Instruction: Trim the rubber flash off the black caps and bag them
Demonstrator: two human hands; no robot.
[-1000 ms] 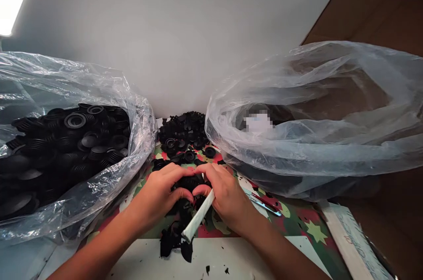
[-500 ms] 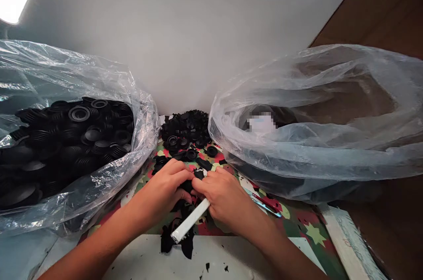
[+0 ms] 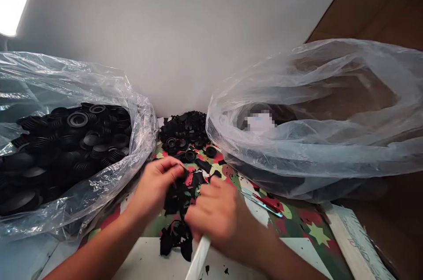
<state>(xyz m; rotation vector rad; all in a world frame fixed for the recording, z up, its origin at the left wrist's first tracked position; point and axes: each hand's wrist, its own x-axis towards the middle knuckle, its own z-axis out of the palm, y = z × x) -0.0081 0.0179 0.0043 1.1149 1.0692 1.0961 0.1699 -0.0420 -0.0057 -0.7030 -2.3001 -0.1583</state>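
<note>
My left hand (image 3: 158,187) is pinched, thumb against fingers, on a small black piece that is mostly hidden by the fingertips. A white stick (image 3: 199,255), apparently a handle, sticks out toward me from my closed right hand (image 3: 216,207); its far end is hidden, and the hand is blurred. Torn black rubber scraps (image 3: 176,238) lie between and below the hands. Beyond my hands, a few round black rubber caps (image 3: 210,152) rest on the patterned cloth (image 3: 299,227), in front of a heap of black scraps (image 3: 185,125).
On the left, a clear plastic bag (image 3: 140,139) holds many ribbed black rubber parts (image 3: 77,120). Another open plastic bag (image 3: 297,150) stands on the right. Scissors-like red and silver tools (image 3: 264,204) lie right of my right hand. A white board (image 3: 142,260) sits nearest me.
My hands have come apart. The right hand moved down toward me with the white stick; the left shifted slightly left, keeping its pinch.
</note>
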